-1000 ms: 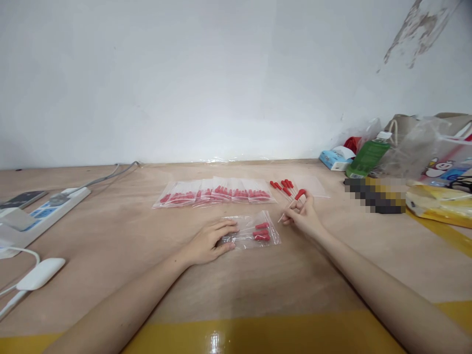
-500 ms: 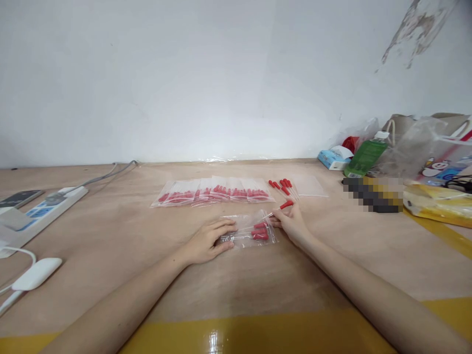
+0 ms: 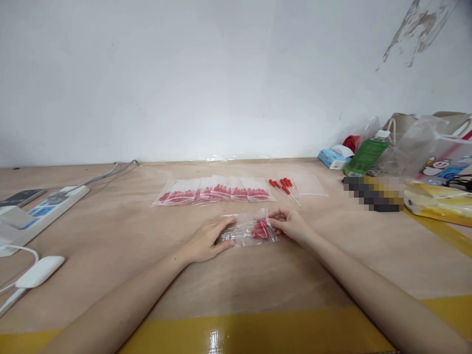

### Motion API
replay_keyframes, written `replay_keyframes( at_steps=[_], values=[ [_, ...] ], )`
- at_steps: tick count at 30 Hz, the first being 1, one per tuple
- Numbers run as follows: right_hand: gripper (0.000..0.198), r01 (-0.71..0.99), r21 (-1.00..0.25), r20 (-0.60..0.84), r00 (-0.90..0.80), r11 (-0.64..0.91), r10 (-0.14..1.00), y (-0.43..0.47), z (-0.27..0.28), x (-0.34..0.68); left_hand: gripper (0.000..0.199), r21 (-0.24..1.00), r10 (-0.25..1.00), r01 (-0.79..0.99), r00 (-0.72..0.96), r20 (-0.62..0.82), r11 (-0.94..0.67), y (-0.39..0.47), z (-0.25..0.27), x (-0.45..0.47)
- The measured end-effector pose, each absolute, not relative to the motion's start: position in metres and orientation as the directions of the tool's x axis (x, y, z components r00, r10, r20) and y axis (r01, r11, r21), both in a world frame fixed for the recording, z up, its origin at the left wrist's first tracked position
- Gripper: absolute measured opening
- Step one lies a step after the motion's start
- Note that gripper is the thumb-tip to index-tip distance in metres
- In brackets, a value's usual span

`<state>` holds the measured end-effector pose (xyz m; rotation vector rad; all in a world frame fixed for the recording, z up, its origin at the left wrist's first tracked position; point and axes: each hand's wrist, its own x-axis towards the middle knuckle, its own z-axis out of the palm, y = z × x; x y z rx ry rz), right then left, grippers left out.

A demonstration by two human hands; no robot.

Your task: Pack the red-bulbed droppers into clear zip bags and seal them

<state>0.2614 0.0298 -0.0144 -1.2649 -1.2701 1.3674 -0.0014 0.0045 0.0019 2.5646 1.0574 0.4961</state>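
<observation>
A small clear zip bag [image 3: 248, 230] with several red-capped droppers inside lies on the wooden table [image 3: 110, 236]. My left hand [image 3: 206, 240] lies flat on the bag's left end, fingers spread. My right hand [image 3: 291, 224] is at the bag's right, open end, fingers pinched on its edge where the red caps sit. Behind my right hand, a few loose red-capped droppers [image 3: 284, 188] lie on the table. A row of filled bags [image 3: 214, 191] lies further back.
A power strip [image 3: 44, 211], a phone [image 3: 20, 197] and a white adapter [image 3: 39, 271] sit at the left. At the right are a green bottle [image 3: 366, 155], a tissue pack [image 3: 332, 158], plastic bags [image 3: 431, 147] and a yellow packet [image 3: 438, 204]. Flat empty clear bags [image 3: 311, 186] lie by the droppers.
My right hand carried a red-capped dropper from the loose pile down to the bag's open end and pushed it in. My left hand stayed on the bag.
</observation>
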Motion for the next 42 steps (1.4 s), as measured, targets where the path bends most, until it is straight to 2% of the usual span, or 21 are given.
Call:
replay_keyframes(
  at_steps=[8, 14, 17, 21, 25, 26, 28, 30, 32, 38, 42],
  values=[
    [0.036, 0.08, -0.993, -0.11, -0.273, -0.091, 0.956, 0.029, -0.014, 0.268, 0.053, 0.415, 0.714, 0.601, 0.668, 0.21, -0.683, 0.004, 0.002, -0.001],
    [0.027, 0.269, -0.963, -0.117, -0.303, -0.033, 0.946, 0.03, -0.008, 0.263, 0.051, 0.405, 0.704, 0.592, 0.673, 0.227, -0.697, 0.005, 0.001, -0.001],
    [0.023, 0.224, -0.975, -0.058, -0.262, 0.003, 0.963, 0.029, -0.007, 0.257, 0.049, 0.398, 0.696, 0.586, 0.676, 0.242, -0.706, 0.005, 0.0, -0.001],
    [0.03, 0.192, -0.981, -0.054, -0.274, 0.0, 0.96, 0.028, -0.006, 0.255, 0.049, 0.403, 0.689, 0.574, 0.679, 0.254, -0.713, 0.005, 0.002, -0.001],
    [0.026, 0.252, -0.954, 0.048, -0.402, 0.161, 0.914, 0.033, -0.007, 0.261, 0.044, 0.384, 0.678, 0.572, 0.692, 0.247, -0.724, 0.004, 0.002, -0.001],
    [0.024, 0.298, -0.935, 0.065, -0.389, 0.193, 0.919, 0.037, -0.006, 0.265, 0.042, 0.38, 0.674, 0.571, 0.697, 0.243, -0.727, 0.004, 0.002, -0.001],
    [0.021, 0.465, -0.86, 0.101, -0.253, 0.212, 0.962, 0.05, -0.005, 0.277, 0.039, 0.378, 0.676, 0.575, 0.698, 0.236, -0.726, 0.004, 0.002, -0.001],
    [0.017, 0.666, -0.727, 0.202, -0.02, 0.164, 0.979, 0.066, -0.003, 0.291, 0.038, 0.381, 0.682, 0.58, 0.694, 0.233, -0.72, 0.005, 0.001, -0.001],
    [0.015, 0.799, -0.593, 0.267, 0.08, 0.098, 0.96, 0.082, 0.001, 0.302, 0.038, 0.383, 0.682, 0.579, 0.692, 0.235, -0.72, 0.006, 0.0, -0.002],
    [0.017, 0.916, -0.393, 0.165, 0.161, -0.085, 0.973, 0.109, 0.009, 0.297, 0.041, 0.36, 0.687, 0.6, 0.698, 0.2, -0.715, 0.005, 0.001, -0.001],
    [0.026, 0.955, -0.294, 0.159, 0.077, -0.027, 0.984, 0.113, 0.008, 0.285, 0.041, 0.357, 0.69, 0.606, 0.699, 0.189, -0.711, 0.003, 0.004, -0.001]
  ],
)
